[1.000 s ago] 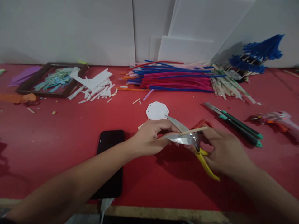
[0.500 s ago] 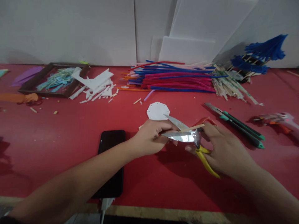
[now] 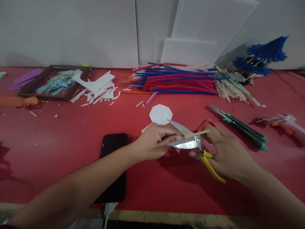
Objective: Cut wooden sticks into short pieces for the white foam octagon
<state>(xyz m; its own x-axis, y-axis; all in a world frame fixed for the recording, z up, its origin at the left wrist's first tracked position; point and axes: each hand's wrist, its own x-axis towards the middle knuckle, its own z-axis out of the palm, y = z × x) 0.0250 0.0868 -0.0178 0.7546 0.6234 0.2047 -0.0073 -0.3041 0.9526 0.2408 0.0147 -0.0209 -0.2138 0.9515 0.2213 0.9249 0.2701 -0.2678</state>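
My left hand pinches a thin wooden stick, which points to the right across the blades of the scissors. The scissors have yellow and red handles, and their blades are spread apart with the tips towards my left hand. My right hand is closed around the handles. Just beyond my left hand lies a white octagonal piece with small holes near its edge. Another short stick shows beside it, partly hidden by my left hand.
Behind are bundled coloured pipe cleaners, wrapped sticks and white scraps. A utility knife and a glue gun lie at right. Under my left forearm is a phone. A brown tray stands at left.
The scissors and stick stay nearly in place, with the stick shifted slightly between the blades. Both hands keep their hold, and the view has moved a little.
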